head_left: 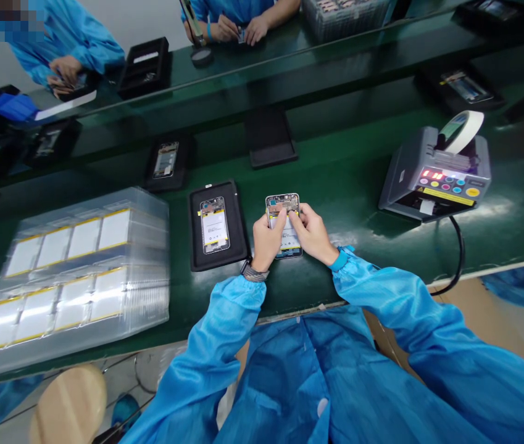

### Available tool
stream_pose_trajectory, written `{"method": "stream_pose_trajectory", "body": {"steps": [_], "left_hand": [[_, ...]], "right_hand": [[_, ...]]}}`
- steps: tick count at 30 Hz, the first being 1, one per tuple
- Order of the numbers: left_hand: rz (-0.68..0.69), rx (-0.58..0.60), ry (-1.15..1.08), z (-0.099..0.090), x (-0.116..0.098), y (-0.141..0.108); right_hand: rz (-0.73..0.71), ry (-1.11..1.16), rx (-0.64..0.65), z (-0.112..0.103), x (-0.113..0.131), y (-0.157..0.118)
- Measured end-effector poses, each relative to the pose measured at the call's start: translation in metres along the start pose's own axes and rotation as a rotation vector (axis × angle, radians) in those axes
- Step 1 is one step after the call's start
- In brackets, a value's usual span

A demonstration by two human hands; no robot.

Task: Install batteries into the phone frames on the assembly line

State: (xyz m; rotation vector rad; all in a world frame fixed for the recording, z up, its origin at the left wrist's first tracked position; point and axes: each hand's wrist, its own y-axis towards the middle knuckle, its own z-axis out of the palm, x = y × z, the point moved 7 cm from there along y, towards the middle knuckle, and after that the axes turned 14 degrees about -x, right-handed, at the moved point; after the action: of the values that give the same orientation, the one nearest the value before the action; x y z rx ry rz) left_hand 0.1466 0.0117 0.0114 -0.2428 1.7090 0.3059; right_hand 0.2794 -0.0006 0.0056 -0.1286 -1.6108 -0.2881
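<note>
An opened smartphone (284,237) with bare circuitry at its top and a white battery in its middle is gripped between my two hands, just above or on the green bench. My left hand (267,239) wraps its left side, thumb lying over the battery's upper part. On the other side my right hand (313,233) holds the right edge, its thumb also on the phone's face, close to the left thumb. Left of my hands, a second opened phone (214,228) with a battery lies in a black foam tray (238,243).
Stacked clear plastic trays (150,246) of white batteries (116,229) fill the left bench. A tape dispenser (432,176) with a cable stands at right. Black trays (271,139) line a conveyor (336,80) behind. Across it, co-workers' hands (66,71) handle parts.
</note>
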Motion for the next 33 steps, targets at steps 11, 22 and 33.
{"method": "stream_pose_trajectory", "body": {"steps": [11, 22, 33], "left_hand": [[0.032, 0.072, -0.008, 0.0024, 0.0004, 0.0008], [0.041, 0.066, 0.011, 0.0014, -0.0020, 0.0010], [0.020, 0.110, 0.006, 0.0032, -0.0011, 0.0022]], "right_hand": [[-0.008, -0.023, -0.020, -0.0032, 0.0004, 0.0016], [-0.009, -0.033, -0.025, -0.0035, 0.0002, 0.0005], [-0.033, -0.045, -0.046, -0.0058, 0.0019, 0.0020]]}}
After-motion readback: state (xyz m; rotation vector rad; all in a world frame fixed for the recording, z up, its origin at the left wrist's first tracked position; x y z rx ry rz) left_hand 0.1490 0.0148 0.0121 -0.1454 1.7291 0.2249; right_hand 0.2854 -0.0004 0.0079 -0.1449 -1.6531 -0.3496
